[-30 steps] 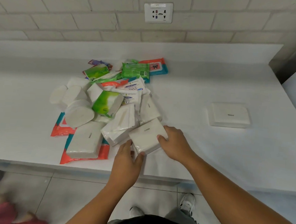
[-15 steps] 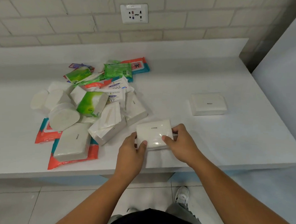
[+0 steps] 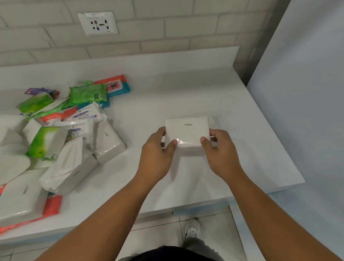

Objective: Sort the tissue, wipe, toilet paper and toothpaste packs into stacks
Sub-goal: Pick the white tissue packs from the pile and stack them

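Note:
I hold a white tissue pack [image 3: 187, 131] flat between both hands over the right part of the white counter [image 3: 179, 86]. My left hand [image 3: 156, 155] grips its left end and my right hand [image 3: 219, 152] its right end. A sliver of another white pack [image 3: 215, 122] shows just beyond its right edge, mostly hidden under it. To the left lies a mixed pile: a green wipe pack [image 3: 87, 94], blue-lettered white packs [image 3: 82, 115], a white tissue pack [image 3: 109, 145], toilet paper rolls [image 3: 6, 165] and an orange wipe pack [image 3: 51, 206].
The counter's front edge [image 3: 183, 206] runs just below my wrists, with tiled floor and my shoe beneath. A pale wall panel [image 3: 308, 97] closes off the right end. A brick wall with a socket [image 3: 98, 23] stands behind.
Both hands lifted the white tissue pack out of the pile and carried it right, to where the lone white pack lay. The view has swung right with them.

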Tool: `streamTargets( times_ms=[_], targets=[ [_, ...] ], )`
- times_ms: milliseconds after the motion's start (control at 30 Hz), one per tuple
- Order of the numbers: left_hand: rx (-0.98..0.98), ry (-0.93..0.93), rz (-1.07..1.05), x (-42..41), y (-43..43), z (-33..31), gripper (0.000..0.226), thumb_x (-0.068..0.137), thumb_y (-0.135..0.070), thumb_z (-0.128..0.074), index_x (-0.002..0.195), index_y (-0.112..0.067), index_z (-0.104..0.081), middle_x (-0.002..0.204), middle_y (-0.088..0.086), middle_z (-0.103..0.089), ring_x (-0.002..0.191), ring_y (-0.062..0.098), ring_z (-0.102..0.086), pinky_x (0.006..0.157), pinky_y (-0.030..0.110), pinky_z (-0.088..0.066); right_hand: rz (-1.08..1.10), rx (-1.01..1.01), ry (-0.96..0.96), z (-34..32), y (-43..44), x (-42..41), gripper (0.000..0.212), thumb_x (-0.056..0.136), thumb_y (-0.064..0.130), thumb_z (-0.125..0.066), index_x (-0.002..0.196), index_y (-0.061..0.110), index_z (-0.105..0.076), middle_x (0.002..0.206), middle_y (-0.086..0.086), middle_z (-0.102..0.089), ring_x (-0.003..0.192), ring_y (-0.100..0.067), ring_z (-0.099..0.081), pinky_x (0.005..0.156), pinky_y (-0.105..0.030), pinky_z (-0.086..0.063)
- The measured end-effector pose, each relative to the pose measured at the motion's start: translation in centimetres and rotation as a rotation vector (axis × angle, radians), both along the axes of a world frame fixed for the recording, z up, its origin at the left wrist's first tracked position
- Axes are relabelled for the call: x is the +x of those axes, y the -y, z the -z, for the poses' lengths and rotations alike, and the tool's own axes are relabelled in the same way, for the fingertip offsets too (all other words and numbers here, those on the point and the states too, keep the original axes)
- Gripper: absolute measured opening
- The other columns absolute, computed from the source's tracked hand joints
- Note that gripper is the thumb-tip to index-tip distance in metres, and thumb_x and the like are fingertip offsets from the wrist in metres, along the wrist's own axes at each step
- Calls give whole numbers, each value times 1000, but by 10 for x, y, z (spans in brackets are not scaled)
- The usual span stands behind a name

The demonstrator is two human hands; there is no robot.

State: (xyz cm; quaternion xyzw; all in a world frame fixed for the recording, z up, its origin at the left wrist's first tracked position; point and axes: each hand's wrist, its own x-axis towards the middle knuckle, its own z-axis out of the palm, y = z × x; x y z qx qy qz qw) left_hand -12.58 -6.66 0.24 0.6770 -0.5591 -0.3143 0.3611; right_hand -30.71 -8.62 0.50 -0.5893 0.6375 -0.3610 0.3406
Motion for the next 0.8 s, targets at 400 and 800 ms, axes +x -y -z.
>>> streamTargets(
  times_ms=[400, 800],
  targets=[
    [113, -53, -139, -53, 75, 0, 40, 103, -35, -54, 139, -20, -55, 133, -8, -62, 100, 9, -63, 88, 22, -42, -55, 117, -6, 13, 93, -48, 32, 100, 26, -54, 128, 12, -58, 131, -6, -55, 118, -21, -54, 96, -27, -40],
    [327, -350, -292, -64, 98, 6, 43, 100, -43, -51, 117, -7, -66, 114, 7, -70, 104, 30, -64, 85, 34, -51, -210, 404, 279, 18, 116, -52, 28, 98, 33, -47, 120, 23, -61, 118, 4, -68, 112, -20, -62, 104, -42, -47]
  ],
)
